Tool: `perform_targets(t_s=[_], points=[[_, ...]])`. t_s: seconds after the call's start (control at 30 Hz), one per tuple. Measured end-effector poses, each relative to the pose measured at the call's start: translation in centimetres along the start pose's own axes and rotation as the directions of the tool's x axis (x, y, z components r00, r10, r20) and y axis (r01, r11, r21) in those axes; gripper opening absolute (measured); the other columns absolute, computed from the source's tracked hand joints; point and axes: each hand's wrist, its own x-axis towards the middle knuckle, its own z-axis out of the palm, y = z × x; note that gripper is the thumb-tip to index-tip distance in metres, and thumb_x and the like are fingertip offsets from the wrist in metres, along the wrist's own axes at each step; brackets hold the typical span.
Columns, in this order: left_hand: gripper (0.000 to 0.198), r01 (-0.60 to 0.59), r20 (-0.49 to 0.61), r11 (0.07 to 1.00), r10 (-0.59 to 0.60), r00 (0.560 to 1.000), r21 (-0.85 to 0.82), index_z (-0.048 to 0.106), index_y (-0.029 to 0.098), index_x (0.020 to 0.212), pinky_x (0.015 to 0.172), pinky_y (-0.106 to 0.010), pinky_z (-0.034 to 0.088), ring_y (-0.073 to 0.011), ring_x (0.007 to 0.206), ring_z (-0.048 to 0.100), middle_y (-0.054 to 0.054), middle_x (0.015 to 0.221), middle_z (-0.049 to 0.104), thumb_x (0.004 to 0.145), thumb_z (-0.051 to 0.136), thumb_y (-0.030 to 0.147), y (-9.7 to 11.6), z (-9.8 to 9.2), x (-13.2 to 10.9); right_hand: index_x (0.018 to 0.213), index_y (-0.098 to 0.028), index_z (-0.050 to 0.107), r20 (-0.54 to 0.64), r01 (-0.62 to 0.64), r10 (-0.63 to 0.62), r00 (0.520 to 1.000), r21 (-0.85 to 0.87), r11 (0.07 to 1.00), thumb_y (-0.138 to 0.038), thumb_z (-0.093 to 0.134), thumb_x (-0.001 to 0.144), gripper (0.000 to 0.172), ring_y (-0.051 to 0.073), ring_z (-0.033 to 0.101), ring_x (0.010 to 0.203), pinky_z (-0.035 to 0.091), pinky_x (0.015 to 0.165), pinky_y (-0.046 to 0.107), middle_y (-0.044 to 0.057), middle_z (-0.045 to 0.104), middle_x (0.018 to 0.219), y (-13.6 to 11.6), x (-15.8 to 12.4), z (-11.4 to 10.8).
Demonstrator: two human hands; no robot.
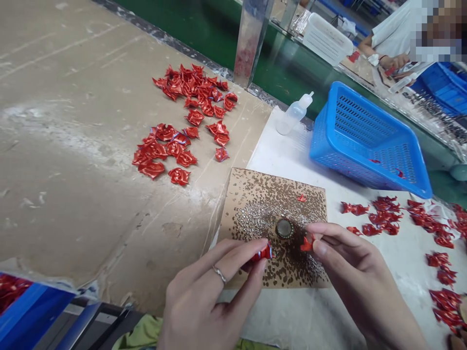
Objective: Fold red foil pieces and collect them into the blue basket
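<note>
Cardboard [233, 187] with brown spots lies before us. Our left hand [200, 294] pinches a shiny red piece [267, 252]; our right hand [352, 265] pinches a smaller red piece [307, 244].

Factory workshop, scuffed worktable [73, 180], blue plastic basket [339, 160], co-worker [396, 31] opposite

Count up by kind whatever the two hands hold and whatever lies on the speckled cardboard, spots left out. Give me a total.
Red pieces, one each in the left hand and right hand: 2
Small red scrap on the cardboard: 1
Round cap on the cardboard: 1
Total: 4
</note>
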Motion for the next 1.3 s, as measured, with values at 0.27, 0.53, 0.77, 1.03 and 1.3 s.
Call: perform_targets(t_s=[0.27,0.53,0.77,1.03,1.3], points=[[0.035,0.001,-0.032,0.997,-0.004,0.999,-0.082,0.065,0.028,0.126,0.090,-0.010,0.063,-0.0056,0.086,0.080,0.007,0.108,0.082,0.096,0.070,0.011,0.7,1.6,-0.5,0.111,-0.035,0.081,0.043,0.144,-0.143,0.989,-0.019,0.989,-0.017,0.078,0.096,0.024,0.019,0.081,0.092,0.068,0.081,0.022,0.002,0.083,0.101,-0.5,-1.8,2.0],[0.031,0.015,-0.012,0.996,-0.016,1.000,-0.086,0.062,0.029,0.123,0.085,-0.013,0.065,-0.0075,0.081,0.080,0.007,0.102,0.081,0.097,0.067,0.012,0.8,1.6,-0.6,0.111,-0.032,0.080,0.061,0.169,-0.166,0.984,-0.037,0.985,-0.018,0.075,0.098,0.020,0.018,0.081,0.086,0.069,0.072,0.021,0.002,0.080,0.099,0.1,-1.9,2.7],[0.032,-0.016,-0.016,0.998,0.015,1.000,-0.063,0.062,0.028,0.122,0.084,-0.012,0.064,-0.0069,0.081,0.080,0.007,0.102,0.081,0.097,0.066,0.009,1.1,1.8,-0.5,0.113,-0.038,0.079,0.077,0.210,-0.206,0.976,-0.047,0.977,-0.013,0.071,0.099,0.030,0.013,0.078,0.089,0.067,0.078,0.016,-0.002,0.077,0.103,0.0,-1.9,2.9],[0.027,-0.068,0.018,0.997,0.069,0.997,-0.028,0.061,0.027,0.116,0.083,-0.014,0.064,-0.0076,0.080,0.078,0.006,0.096,0.079,0.098,0.062,0.006,1.3,1.7,-0.3,0.111,-0.037,0.080,0.023,0.189,-0.187,0.982,-0.094,0.977,-0.013,0.070,0.100,0.028,0.018,0.079,0.101,0.067,0.085,0.021,0.000,0.081,0.112,0.0,-2.4,3.2],[0.025,-0.204,0.082,0.979,0.202,0.976,0.018,0.059,0.023,0.122,0.077,-0.017,0.061,-0.0094,0.081,0.076,0.001,0.097,0.078,0.103,0.055,0.008,0.5,2.2,0.1,0.110,-0.035,0.077,0.019,0.152,-0.152,0.988,-0.003,0.988,-0.017,0.072,0.100,0.021,0.014,0.081,0.083,0.066,0.072,0.016,-0.002,0.081,0.095,0.7,-2.2,3.2]])
